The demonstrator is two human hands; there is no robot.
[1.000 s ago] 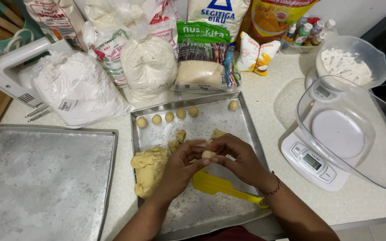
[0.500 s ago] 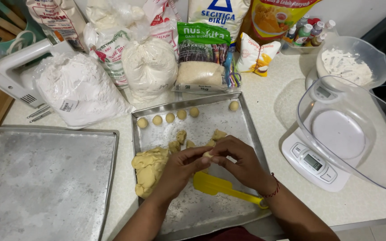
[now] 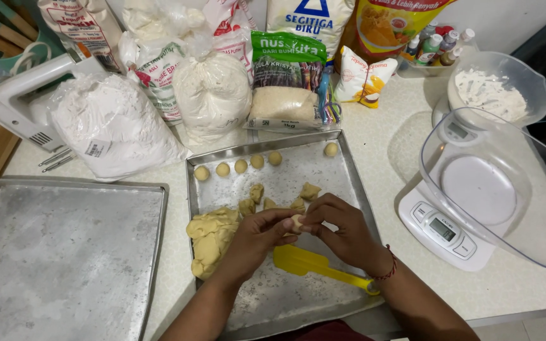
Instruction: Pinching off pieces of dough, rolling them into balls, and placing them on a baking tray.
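Nearest me: my left hand (image 3: 257, 235) and right hand (image 3: 342, 230), meeting fingertip to fingertip over the floured baking tray (image 3: 349, 183). Both grips are closed lightly around one small dough piece (image 3: 296, 221), pinched between the fingers of both hands just above the tray's middle. A red cord bracelet (image 3: 387, 271) sits on my right wrist.

Under my right hand: a yellow scraper (image 3: 311, 264), flat on the tray, its handle running to the tray's right edge.

Left of my hands: a large dough lump (image 3: 212, 237) on the tray, near its left rim.

Just beyond my hands: several torn dough bits (image 3: 311, 190), loose on the tray.

Along the tray's far edge: a row of rolled dough balls (image 3: 240, 166), one more apart at the right.

Left, on the counter (image 3: 387, 142): a second tray (image 3: 64, 252), dusted with flour.

Right: a white kitchen scale (image 3: 440, 230) with a clear bowl (image 3: 494, 189) tilted over it.

Far: bags of flour and sugar (image 3: 213, 95), a white hand mixer (image 3: 17, 95), a clear jug holding flour (image 3: 497, 88), small bottles (image 3: 434, 47).
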